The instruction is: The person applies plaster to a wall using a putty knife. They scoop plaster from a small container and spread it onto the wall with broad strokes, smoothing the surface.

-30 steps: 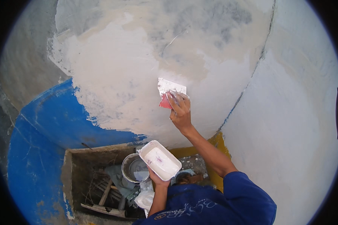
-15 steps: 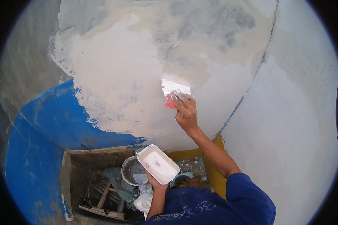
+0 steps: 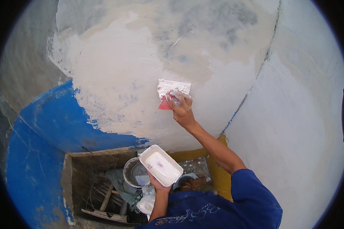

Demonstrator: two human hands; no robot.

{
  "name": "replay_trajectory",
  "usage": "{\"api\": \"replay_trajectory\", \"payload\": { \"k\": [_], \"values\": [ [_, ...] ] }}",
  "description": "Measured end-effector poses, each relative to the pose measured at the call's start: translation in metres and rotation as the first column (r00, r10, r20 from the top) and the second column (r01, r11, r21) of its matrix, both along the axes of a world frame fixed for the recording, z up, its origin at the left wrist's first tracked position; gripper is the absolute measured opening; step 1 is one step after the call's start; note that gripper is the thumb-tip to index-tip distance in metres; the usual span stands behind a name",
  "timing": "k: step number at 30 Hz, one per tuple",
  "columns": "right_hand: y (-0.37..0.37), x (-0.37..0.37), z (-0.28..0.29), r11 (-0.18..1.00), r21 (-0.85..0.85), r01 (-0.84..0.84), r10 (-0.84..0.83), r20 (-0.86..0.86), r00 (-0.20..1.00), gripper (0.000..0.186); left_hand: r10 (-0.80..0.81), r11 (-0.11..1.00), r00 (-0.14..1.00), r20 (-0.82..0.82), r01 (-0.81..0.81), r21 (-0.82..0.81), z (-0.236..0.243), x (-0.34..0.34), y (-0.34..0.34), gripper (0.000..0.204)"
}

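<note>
Right hand (image 3: 182,110) grips red-handled putty knife (image 3: 171,91), blade flat on plastered wall (image 3: 118,76). Left hand (image 3: 159,187) cups white tray (image 3: 160,165) of filler from below, above bucket (image 3: 133,173).

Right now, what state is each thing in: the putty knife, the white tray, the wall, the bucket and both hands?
Red-handled putty knife: blade flat against the wall, smeared white.
White rectangular plastic tray: held up, holding white putty.
Plastered wall: partly skimmed pale, blue paint at lower left.
Grey round bucket: upright, uncovered, in the recess.
Right hand: grip shut on the knife.
Left hand: under the tray, supporting it.
</note>
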State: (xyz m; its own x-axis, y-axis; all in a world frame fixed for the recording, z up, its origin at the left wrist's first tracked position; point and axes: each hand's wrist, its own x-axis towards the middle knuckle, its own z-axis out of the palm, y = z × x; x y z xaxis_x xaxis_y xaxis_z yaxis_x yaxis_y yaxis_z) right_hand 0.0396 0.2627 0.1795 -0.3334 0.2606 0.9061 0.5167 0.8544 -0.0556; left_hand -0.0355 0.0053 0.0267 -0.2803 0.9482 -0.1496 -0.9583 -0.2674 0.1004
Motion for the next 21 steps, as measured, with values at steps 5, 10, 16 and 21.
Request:
{"api": "replay_trajectory", "payload": {
  "k": [5, 10, 16, 21],
  "values": [
    [-0.036, 0.036, 0.058, 0.99, 0.057, -0.128, 0.14, -0.291, 0.947, 0.057, 0.042, 0.999, 0.999, 0.022, -0.042, -0.011, -0.005, -0.005, -0.004, 0.064],
    [0.024, 0.114, 0.112, 0.95, 0.095, 0.297, -0.182, -0.605, 0.775, 0.052, 0.033, 0.999, 0.999, -0.006, -0.033, -0.01, -0.001, -0.007, -0.007, 0.062],
    [-0.012, 0.035, 0.033, 0.998, 0.053, 0.037, -0.026, -0.197, 0.98, 0.062, 0.042, 0.999, 0.999, 0.009, -0.043, 0.018, -0.002, -0.006, -0.011, 0.061],
    [-0.033, 0.021, 0.028, 0.972, -0.049, -0.231, 0.22, -0.171, 0.96, 0.061, 0.046, 0.999, 0.999, -0.008, -0.046, 0.029, 0.0, -0.011, -0.015, 0.061]
  ]
}}
